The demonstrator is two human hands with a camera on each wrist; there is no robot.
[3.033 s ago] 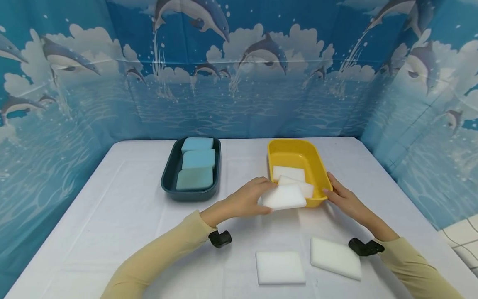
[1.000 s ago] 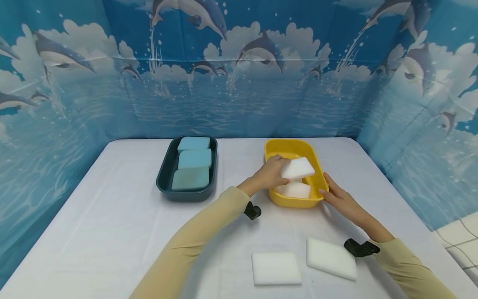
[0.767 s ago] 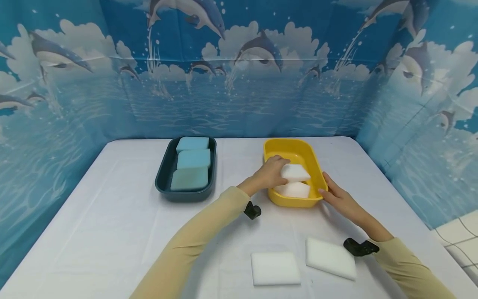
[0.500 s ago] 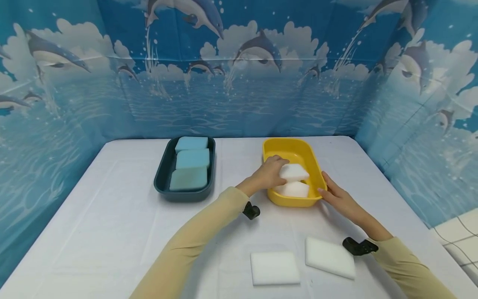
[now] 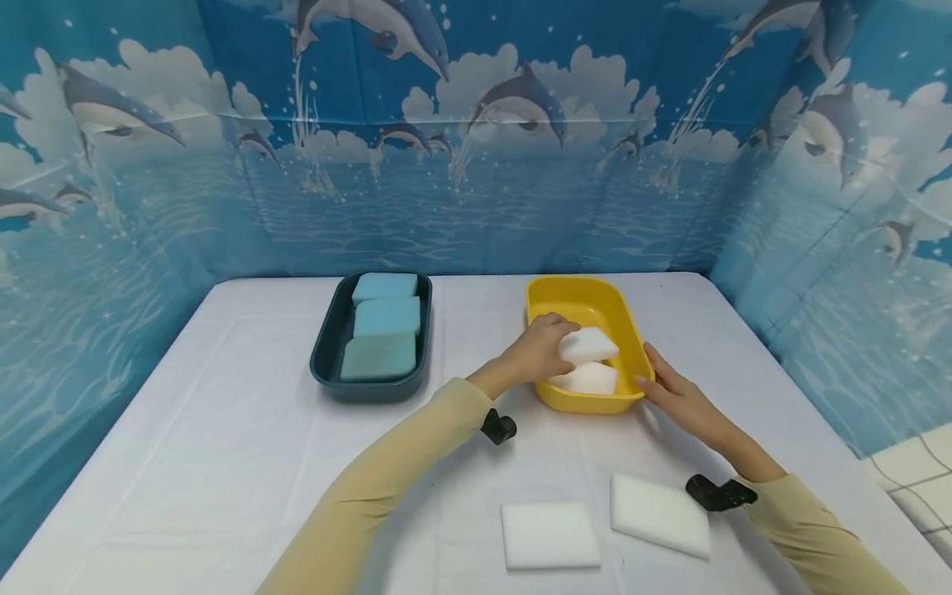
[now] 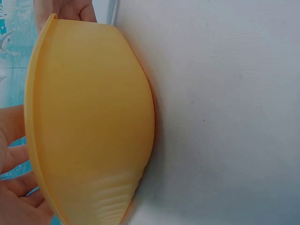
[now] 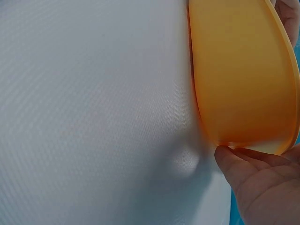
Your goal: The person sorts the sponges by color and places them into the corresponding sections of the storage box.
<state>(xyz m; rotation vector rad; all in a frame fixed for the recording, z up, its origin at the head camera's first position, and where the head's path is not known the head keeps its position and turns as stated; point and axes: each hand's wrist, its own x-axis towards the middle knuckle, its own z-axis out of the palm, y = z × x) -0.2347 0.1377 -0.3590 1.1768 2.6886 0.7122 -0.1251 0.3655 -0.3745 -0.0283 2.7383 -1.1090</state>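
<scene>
A white sponge block (image 5: pixel 592 342) lies tilted in the yellow tray (image 5: pixel 628 318), over another white sponge (image 5: pixel 587 380). My left hand (image 5: pixel 537 347) reaches across the tray's left rim, its spread fingertips and thumb at the upper sponge's left edge. In the left wrist view the tray's outer wall (image 6: pixel 93 112) fills the middle, and the fingers stand apart beyond its rim; the sponges are hidden there. My right hand (image 5: pixel 680 398) grips the tray's near right corner, thumb on the rim, as the right wrist view also shows with the fingers (image 7: pixel 229 161) against the wall.
Two white sponges, one flat in front (image 5: pixel 550 535) and one angled (image 5: pixel 660 516) beside the right wrist, lie on the white tablecloth (image 5: pixel 245 463). A dark green tray (image 5: pixel 330 364) with three blue sponges (image 5: pixel 387 317) stands left. A dolphin-print curtain (image 5: pixel 476 207) surrounds the table.
My left hand carried the upper sponge from the tray's near edge into it and lowered it there. Lately the hand has drawn slightly back. My right hand has stayed on the tray.
</scene>
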